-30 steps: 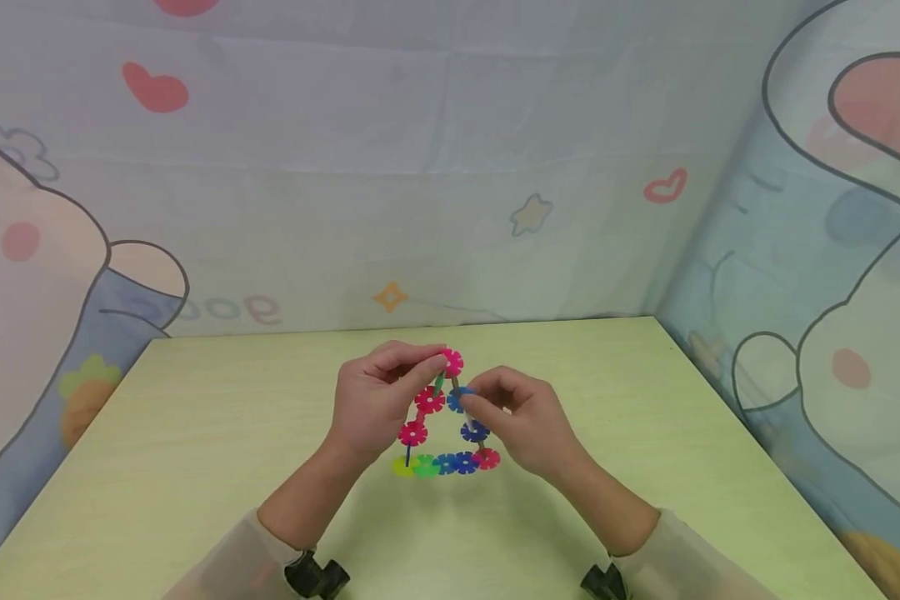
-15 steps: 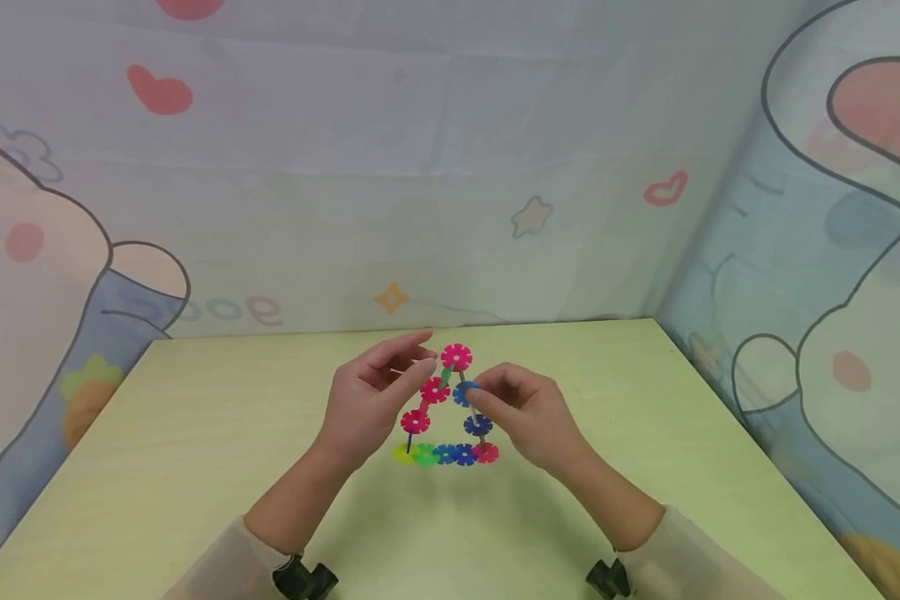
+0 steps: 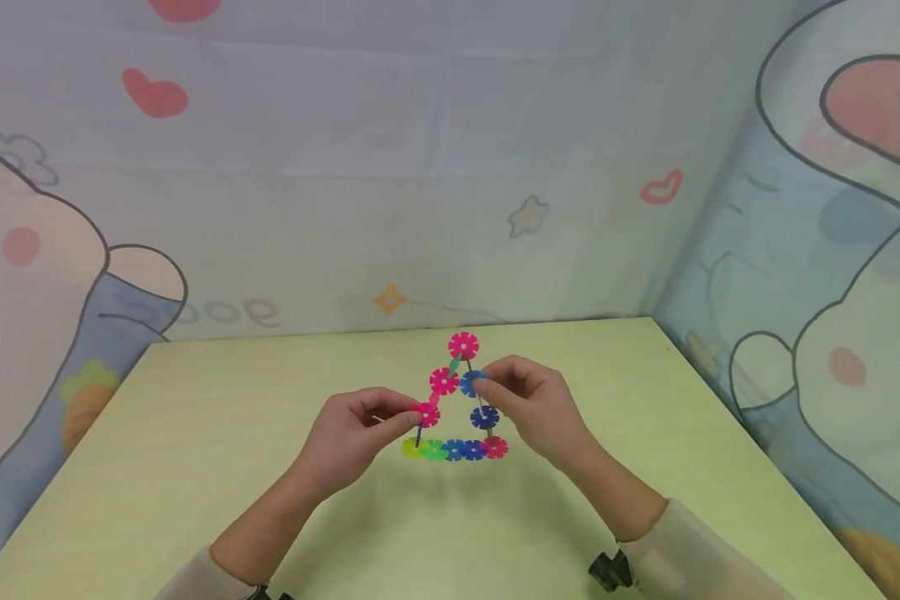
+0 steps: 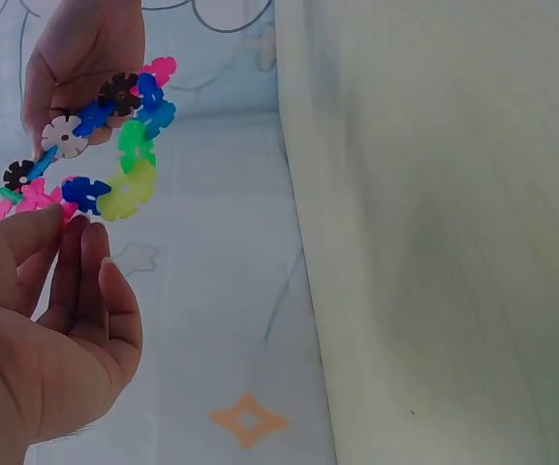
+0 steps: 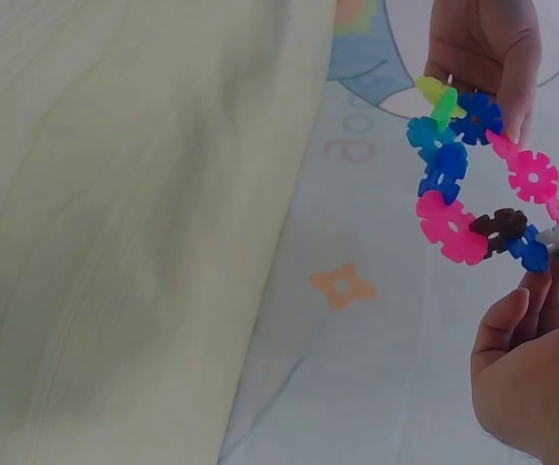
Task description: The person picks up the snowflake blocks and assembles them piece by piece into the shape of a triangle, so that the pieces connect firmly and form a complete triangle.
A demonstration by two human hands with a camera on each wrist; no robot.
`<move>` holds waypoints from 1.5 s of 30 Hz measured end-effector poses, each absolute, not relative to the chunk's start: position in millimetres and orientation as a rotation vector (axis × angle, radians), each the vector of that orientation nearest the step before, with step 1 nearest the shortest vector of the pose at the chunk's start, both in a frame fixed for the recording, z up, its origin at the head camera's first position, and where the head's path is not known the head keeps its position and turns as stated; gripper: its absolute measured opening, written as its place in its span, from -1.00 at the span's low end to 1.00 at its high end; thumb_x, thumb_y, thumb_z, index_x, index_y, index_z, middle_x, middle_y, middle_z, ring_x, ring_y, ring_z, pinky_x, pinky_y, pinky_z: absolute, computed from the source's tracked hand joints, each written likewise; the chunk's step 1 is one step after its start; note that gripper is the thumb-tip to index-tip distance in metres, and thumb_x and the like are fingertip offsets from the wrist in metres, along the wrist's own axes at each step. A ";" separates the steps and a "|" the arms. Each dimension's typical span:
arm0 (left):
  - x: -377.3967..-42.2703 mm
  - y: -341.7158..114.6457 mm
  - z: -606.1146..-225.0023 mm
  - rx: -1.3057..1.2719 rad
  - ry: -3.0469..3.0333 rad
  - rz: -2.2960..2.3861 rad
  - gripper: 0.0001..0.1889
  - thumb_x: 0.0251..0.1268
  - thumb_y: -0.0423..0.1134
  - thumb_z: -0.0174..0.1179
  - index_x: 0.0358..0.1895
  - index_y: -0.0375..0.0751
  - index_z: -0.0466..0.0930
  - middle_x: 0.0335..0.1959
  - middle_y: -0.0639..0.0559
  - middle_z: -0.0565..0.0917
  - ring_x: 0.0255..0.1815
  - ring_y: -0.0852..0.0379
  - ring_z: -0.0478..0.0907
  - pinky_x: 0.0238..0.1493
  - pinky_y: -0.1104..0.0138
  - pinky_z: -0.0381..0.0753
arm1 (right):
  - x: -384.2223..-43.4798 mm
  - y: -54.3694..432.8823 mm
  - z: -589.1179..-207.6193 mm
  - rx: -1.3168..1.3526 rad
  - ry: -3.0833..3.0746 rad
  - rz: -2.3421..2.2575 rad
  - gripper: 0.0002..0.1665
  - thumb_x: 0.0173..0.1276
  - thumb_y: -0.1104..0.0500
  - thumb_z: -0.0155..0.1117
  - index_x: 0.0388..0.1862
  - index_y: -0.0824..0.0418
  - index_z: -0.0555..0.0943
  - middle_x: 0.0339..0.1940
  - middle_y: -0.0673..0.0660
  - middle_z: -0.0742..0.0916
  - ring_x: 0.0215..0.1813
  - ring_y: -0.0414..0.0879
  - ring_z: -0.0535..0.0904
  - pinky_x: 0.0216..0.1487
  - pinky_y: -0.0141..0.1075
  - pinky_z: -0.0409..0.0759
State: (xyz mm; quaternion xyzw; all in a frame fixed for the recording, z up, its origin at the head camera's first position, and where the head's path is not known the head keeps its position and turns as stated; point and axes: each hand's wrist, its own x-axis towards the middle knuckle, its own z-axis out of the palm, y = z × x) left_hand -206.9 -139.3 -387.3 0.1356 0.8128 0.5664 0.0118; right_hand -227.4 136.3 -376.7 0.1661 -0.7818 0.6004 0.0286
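A triangular loop of interlocking plastic snowflake discs (image 3: 443,381) is held up over the table, between my hands. Its bottom row runs from a yellow disc (image 3: 414,448) through green and blue to a pink disc (image 3: 495,447). Another pink disc (image 3: 463,346) forms the top corner. My left hand (image 3: 352,437) pinches a pink disc at the lower left between thumb and fingers. On the opposite side, my right hand (image 3: 543,408) pinches the loop at a blue disc (image 3: 471,383). Black, white and brown discs also show in the left wrist view, partly in front of the right hand.
A pale yellow-green table (image 3: 217,467) lies under both hands. Behind it and at the sides hangs a cartoon-printed cloth (image 3: 330,208). Dark wrist cameras (image 3: 611,572) sit at the sleeves.
My left hand let go of the top pink disc, moved down the left side and now pinches a lower pink disc. The loop has shifted slightly up and right with the right hand.
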 end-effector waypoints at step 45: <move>-237.5 -141.2 -414.0 0.244 2.357 1.767 -0.66 0.43 -0.22 0.51 0.22 -0.09 0.82 -0.11 0.01 0.91 -0.04 0.09 0.83 -0.01 0.17 0.66 | -252.3 166.5 -421.3 0.412 -2.784 1.965 -0.67 0.56 0.06 0.48 0.18 0.18 0.72 -0.05 0.18 0.87 -0.15 -0.03 0.78 -0.18 -0.27 0.76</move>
